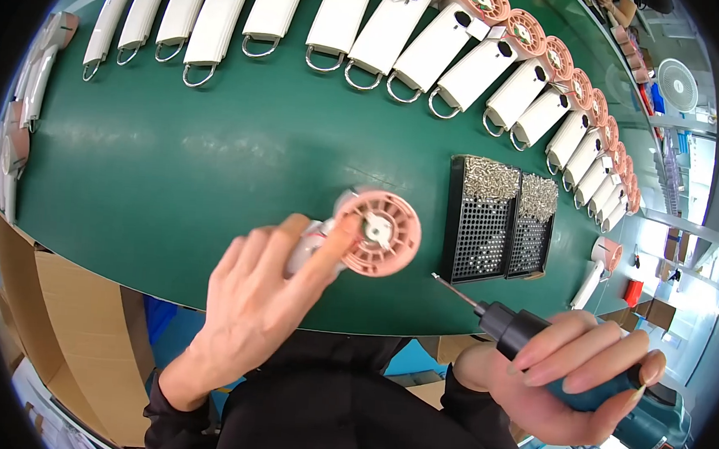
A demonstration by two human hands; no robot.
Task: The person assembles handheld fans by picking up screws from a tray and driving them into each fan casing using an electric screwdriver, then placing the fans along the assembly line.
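My left hand (261, 280) is closed on a pink-and-white hair dryer body (400, 231) above the green table. Its round, spoked pink end faces up, with a white piece in the middle; most of the paler part is hidden under my fingers and blurred. In my right hand (577, 374) is a dark teal electric screwdriver (522, 331), fingers wrapped round its grip. Its long thin bit points up and left, the tip near the front corner of a black screw tray (454, 222). The bit stands apart from the hair dryer.
Two perforated tray sections hold many small screws (492, 180). Along the far edge curves a row of white handles (335, 17) with metal loops, several joined to pink round ends. Another hair dryer (591, 280) lies at right. An open cardboard box (82, 314) stands below the table's left edge.
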